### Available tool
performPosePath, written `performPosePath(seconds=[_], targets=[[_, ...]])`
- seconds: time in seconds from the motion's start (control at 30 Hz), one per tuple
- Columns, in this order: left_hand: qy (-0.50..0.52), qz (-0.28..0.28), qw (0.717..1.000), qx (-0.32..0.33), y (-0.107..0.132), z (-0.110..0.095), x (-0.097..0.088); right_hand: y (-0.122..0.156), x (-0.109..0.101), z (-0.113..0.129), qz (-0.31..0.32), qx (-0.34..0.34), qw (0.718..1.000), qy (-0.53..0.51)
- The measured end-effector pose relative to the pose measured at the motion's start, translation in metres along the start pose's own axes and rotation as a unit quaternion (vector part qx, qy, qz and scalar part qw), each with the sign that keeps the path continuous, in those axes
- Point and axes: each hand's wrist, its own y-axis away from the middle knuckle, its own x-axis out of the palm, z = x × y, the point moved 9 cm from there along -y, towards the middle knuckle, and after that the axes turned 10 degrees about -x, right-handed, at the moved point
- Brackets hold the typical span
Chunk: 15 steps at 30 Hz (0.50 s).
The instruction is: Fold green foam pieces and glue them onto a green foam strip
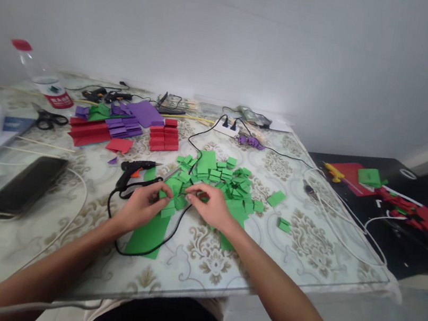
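Many small folded green paper pieces [240, 186] lie in a loose heap at the middle of the table. My left hand [145, 205] is over the heap's left side, thumb and fingers curled together beside green pieces [168, 210]. Facing it, my right hand [211, 205] has its fingertips bent close together near a black cable [181, 217]. What either hand pinches, if anything, is too small to make out. A black hot glue gun [134, 170] lies just beyond my left hand, and a green paper strip [148, 236] lies below it.
Red folded strips [164, 136], purple paper [145, 114] and scissors [49, 118] lie further back. On the left are a phone [25, 187] and a bottle [53, 91]. A power strip [227, 127] sits near the wall. A black side table [354, 219] holds red paper.
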Motion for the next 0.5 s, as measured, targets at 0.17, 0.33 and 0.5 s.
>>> performPosePath(seconds=[0.17,0.33,0.5], targets=[[-0.012,0.037,0.999,0.004,0.0,-0.001,0.005,0.008,0.022,0.023,0.076,-0.119,0.979,0.145],[-0.026,0.145,0.989,-0.004,0.004,-0.001,0.026,0.012,0.033,0.024,0.118,-0.157,0.967,0.164],[-0.034,0.212,0.977,-0.005,0.009,-0.002,0.037,0.013,0.038,0.022,0.141,-0.152,0.962,0.176]])
